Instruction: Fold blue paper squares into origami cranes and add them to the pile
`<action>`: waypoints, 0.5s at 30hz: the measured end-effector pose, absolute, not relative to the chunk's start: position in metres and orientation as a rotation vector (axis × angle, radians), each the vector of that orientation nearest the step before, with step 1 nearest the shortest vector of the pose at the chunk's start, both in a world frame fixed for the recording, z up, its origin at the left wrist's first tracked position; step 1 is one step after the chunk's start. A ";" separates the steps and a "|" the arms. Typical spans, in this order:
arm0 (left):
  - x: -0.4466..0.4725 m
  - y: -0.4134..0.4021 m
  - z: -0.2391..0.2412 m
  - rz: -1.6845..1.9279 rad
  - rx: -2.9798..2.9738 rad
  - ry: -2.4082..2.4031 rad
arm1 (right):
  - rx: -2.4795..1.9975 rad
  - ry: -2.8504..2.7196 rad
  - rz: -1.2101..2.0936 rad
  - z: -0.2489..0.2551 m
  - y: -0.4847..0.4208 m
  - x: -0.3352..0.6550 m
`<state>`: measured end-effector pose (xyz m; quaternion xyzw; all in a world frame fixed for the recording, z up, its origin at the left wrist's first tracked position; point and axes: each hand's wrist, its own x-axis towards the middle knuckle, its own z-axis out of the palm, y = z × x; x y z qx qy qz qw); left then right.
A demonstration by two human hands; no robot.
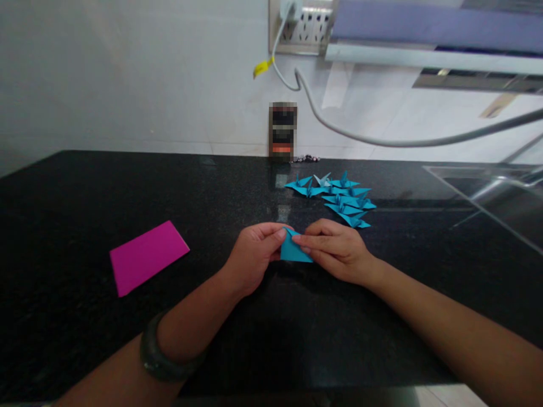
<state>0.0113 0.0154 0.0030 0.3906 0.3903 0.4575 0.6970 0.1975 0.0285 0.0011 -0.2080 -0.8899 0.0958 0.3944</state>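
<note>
A small folded piece of blue paper [296, 251] is between my two hands, over the black countertop. My left hand [257, 249] pinches its left side, thumb on top near the upper corner. On the other side, my right hand [339, 249] grips the right part, its fingertips pressed onto the upper fold. Parts of the paper's edges are hidden under my fingers. Just beyond my right hand lie several blue folded paper cranes [345, 200] in a cluster, with a paler crane [323, 180] at the back.
A magenta paper rectangle [149, 258] lies left on the black countertop [76, 215]. Against the wall stands a pixelated dark item [283, 133], with a beaded string [307, 159] beside it. A grey cable [360, 135] hangs from the wall socket [307, 25]. A metal-rimmed sink [483, 206] is at right.
</note>
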 end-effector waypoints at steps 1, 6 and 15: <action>0.011 0.016 0.003 1.018 0.873 0.870 | -0.519 -2.266 0.252 0.001 0.029 0.198; 0.011 0.015 0.002 1.004 0.852 0.858 | -0.517 -2.289 0.314 0.002 0.029 0.199; 0.013 0.015 0.007 0.990 0.778 0.880 | -0.505 -2.391 0.222 0.005 0.030 0.200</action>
